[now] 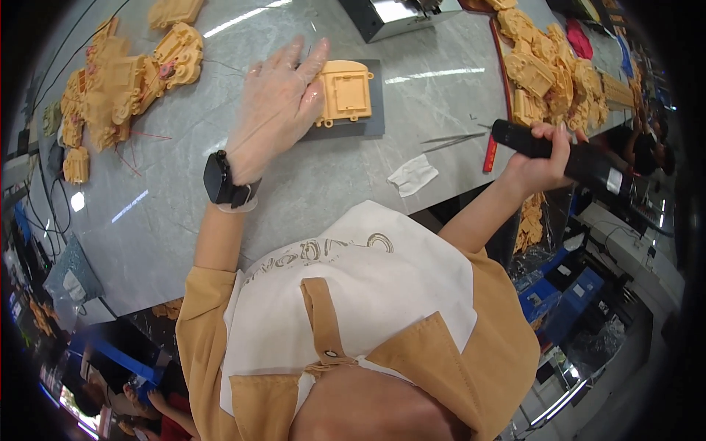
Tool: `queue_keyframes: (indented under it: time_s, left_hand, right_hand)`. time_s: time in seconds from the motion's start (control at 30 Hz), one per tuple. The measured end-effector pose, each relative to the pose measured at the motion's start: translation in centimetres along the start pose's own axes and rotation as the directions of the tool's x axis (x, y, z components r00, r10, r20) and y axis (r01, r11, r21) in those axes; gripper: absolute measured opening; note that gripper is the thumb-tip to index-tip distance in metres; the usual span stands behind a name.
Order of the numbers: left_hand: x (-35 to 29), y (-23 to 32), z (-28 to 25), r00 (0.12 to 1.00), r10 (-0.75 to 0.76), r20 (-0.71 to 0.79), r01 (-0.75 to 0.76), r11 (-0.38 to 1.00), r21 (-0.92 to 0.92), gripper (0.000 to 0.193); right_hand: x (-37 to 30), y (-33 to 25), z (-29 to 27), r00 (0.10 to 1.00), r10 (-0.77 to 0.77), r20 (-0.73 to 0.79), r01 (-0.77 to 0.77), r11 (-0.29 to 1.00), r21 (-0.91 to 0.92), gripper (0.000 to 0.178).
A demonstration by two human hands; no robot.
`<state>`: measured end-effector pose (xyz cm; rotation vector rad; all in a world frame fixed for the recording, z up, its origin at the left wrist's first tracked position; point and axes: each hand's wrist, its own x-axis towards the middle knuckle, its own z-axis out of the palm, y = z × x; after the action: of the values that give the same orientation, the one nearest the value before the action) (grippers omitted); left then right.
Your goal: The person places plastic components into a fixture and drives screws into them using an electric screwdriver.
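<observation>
A yellow plastic housing (348, 91) with a raised rectangular panel lies on a dark grey pad (373, 126) on the table. Over the left side of the pad, my left hand (282, 99) has its fingers stretched out, with the thumb side at the housing's left edge; it seems to wear a thin clear glove. To the right, my right hand (548, 162) is wrapped round a black electric screwdriver (522, 138), held level over the table's right edge. The screwdriver's thin tip points left, apart from the housing.
Piles of similar yellow housings lie at the left (121, 84) and right (548, 70). Metal tweezers (452, 140), a crumpled white cloth (413, 176) and a red strip (490, 153) are near the right edge. A metal box (397, 18) stands at the back.
</observation>
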<state>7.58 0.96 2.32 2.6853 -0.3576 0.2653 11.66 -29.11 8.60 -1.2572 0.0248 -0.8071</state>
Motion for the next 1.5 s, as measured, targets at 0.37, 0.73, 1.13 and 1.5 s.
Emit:
queue_keyframes:
  time_s: [0.37, 0.73, 1.13, 1.5]
  left_hand:
    - [0.4, 3.1, -1.2, 0.991, 0.035, -0.127, -0.042, 0.998, -0.051, 0.058]
    - [-3.9, 3.8, -1.9, 0.974, -0.152, -0.170, 0.129, 0.982, -0.141, 0.080]
    - [-5.9, 3.3, -3.4, 0.974, -0.025, -0.224, -0.044, 0.953, -0.300, 0.062]
    - [-7.0, 3.1, -2.8, 0.902, -0.118, -0.416, -0.085, 0.895, -0.438, 0.029]
  right_hand:
    - [0.6, 3.8, -0.1, 0.999, -0.046, -0.020, 0.042, 0.984, -0.174, 0.029]
    - [-0.8, 1.5, 0.5, 0.991, 0.124, 0.049, -0.130, 0.981, 0.142, 0.026]
    - [-6.3, -2.1, 8.9, 0.645, 0.223, 0.731, -0.735, 0.440, 0.515, 0.035]
    - [-7.4, -2.2, 10.8, 0.627, 0.256, 0.736, -0.743, 0.482, 0.465, 0.031]
